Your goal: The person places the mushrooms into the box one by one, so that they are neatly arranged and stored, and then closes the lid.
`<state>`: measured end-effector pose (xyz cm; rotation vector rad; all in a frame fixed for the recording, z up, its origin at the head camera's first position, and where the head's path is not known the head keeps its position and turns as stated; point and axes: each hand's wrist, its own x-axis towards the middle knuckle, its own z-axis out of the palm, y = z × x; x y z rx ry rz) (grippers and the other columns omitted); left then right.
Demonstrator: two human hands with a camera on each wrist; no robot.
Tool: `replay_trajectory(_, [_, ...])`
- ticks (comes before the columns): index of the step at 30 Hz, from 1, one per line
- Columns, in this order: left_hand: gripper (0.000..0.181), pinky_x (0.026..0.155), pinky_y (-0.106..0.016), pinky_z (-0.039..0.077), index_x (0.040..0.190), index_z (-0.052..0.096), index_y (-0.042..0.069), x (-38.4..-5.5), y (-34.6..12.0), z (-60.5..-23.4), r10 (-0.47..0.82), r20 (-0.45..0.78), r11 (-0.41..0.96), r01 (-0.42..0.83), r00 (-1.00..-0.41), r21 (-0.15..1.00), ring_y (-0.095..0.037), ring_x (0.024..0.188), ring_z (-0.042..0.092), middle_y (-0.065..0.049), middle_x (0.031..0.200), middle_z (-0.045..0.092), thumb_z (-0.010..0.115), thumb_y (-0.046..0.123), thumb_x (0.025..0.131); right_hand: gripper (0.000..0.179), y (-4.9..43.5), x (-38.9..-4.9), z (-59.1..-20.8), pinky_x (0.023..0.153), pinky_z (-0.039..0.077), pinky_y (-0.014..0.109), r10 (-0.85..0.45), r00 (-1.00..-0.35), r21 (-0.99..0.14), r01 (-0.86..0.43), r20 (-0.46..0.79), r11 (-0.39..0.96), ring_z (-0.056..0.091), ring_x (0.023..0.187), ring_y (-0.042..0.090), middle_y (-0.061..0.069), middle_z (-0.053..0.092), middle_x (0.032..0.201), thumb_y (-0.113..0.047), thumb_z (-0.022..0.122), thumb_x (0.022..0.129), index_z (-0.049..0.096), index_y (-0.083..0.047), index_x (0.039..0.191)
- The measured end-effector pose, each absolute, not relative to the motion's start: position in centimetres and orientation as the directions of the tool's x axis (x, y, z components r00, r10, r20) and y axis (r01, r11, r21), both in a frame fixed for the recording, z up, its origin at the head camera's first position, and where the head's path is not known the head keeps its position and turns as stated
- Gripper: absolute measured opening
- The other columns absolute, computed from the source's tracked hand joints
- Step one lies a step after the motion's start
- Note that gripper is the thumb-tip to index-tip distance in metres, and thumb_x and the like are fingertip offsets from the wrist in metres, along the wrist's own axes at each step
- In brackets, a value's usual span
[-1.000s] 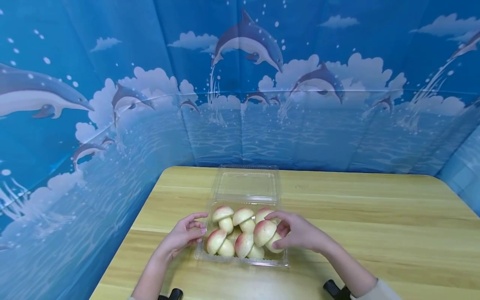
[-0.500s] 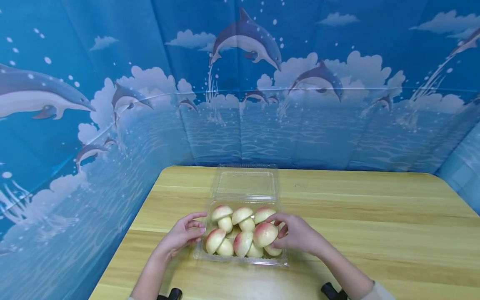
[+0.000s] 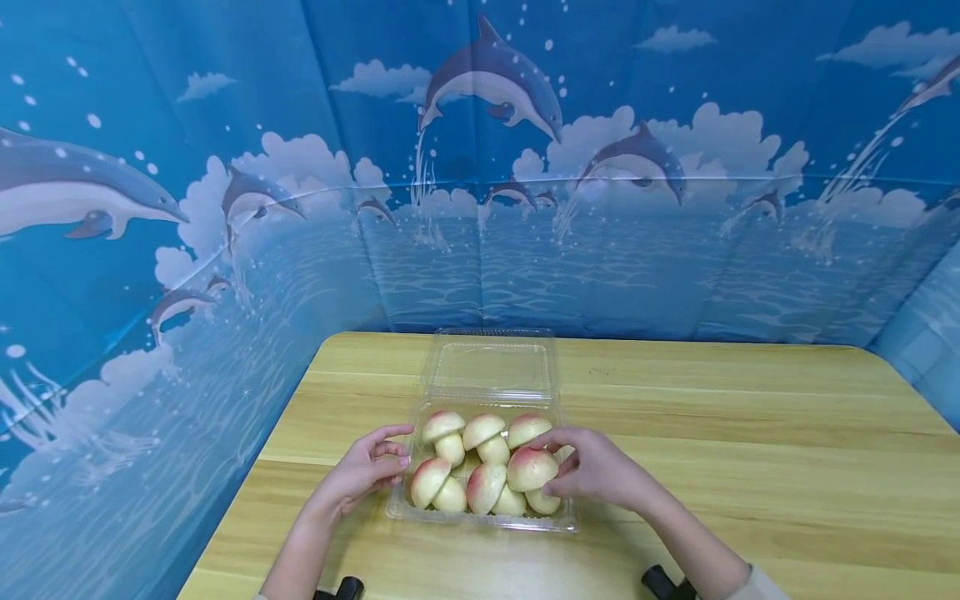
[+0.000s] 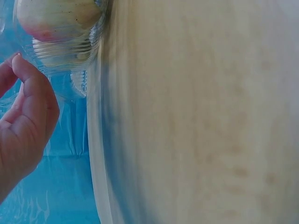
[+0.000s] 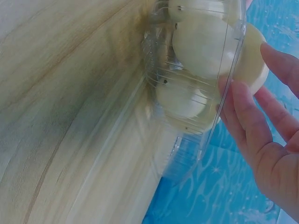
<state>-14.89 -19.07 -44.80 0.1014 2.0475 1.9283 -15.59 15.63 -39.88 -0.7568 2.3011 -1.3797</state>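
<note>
A clear plastic clamshell box (image 3: 399, 510) lies on the table with its lid (image 3: 491, 371) folded back. Inside are two rows of mushroom-shaped buns, cream with pink-blushed caps, such as the front left bun (image 3: 431, 482). My right hand (image 3: 588, 471) pinches the front right bun (image 3: 531, 468) between thumb and fingers, its cap above its stem. In the right wrist view, the fingers reach over the box's rim (image 5: 225, 100). At the box's left side, my left hand (image 3: 362, 472) has its fingers loosely bent, the tips right at the rim.
The wooden table (image 3: 735, 433) stretches out to the right of the box. Behind it and along the left side hangs a blue curtain (image 3: 585, 275) printed with dolphins. Black straps (image 3: 667, 582) show below the wrists at the bottom edge.
The front right bun has turned and come down slightly in my right hand, its stem swinging from the lower right to beneath the cap. My left hand stays at the box's side.
</note>
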Motion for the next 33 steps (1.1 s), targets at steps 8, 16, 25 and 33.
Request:
replay_trajectory(8, [0.057,0.06,-0.019,0.047,0.138,0.035,-0.002,-14.9,-19.1,-44.8,0.264,-0.188,0.091,-0.17,-0.946,0.981,-0.008,0.064,0.052,-0.006,0.094,0.051,0.061,0.003,0.087,0.044,15.9,-15.8,-40.1,0.058,0.052,0.029,-0.606,-0.794,-0.884,-0.248,-0.048,0.397,0.064,0.073,0.019,0.016,0.054,0.108,-0.003,0.074,0.074,0.061,-0.003,0.117])
replay_trajectory(16, [0.058,0.059,-0.019,0.047,0.138,0.035,-0.003,-14.8,-19.1,-44.8,0.262,-0.188,0.09,-0.17,-0.947,0.981,-0.008,0.065,0.052,-0.006,0.093,0.051,0.061,0.003,0.087,0.046,16.1,-15.9,-40.3,0.058,0.052,0.03,-0.599,-0.798,-0.897,-0.219,-0.06,0.383,0.064,0.072,0.021,0.017,0.053,0.11,-0.004,0.074,0.074,0.061,-0.003,0.118])
replay_trajectory(25, [0.058,0.059,-0.019,0.047,0.138,0.035,-0.002,-14.7,-19.1,-44.8,0.257,-0.19,0.092,-0.171,-0.948,0.981,-0.008,0.065,0.052,-0.006,0.093,0.052,0.062,0.003,0.087,0.051,16.8,-16.0,-40.3,0.066,0.054,0.033,-0.566,-0.82,-0.927,-0.144,-0.083,0.346,0.065,0.077,0.023,0.021,0.054,0.112,-0.006,0.076,0.074,0.057,0.002,0.12])
replay_trajectory(33, [0.057,0.06,-0.019,0.047,0.138,0.036,-0.003,-14.8,-19.0,-44.8,0.258,-0.19,0.093,-0.171,-0.947,0.981,-0.008,0.065,0.052,-0.006,0.093,0.051,0.061,0.002,0.087,0.055,17.6,-16.7,-40.5,0.072,0.053,0.036,-0.54,-0.833,-0.948,-0.069,-0.116,0.311,0.063,0.081,0.023,0.02,0.054,0.111,-0.006,0.074,0.075,0.053,0.005,0.125])
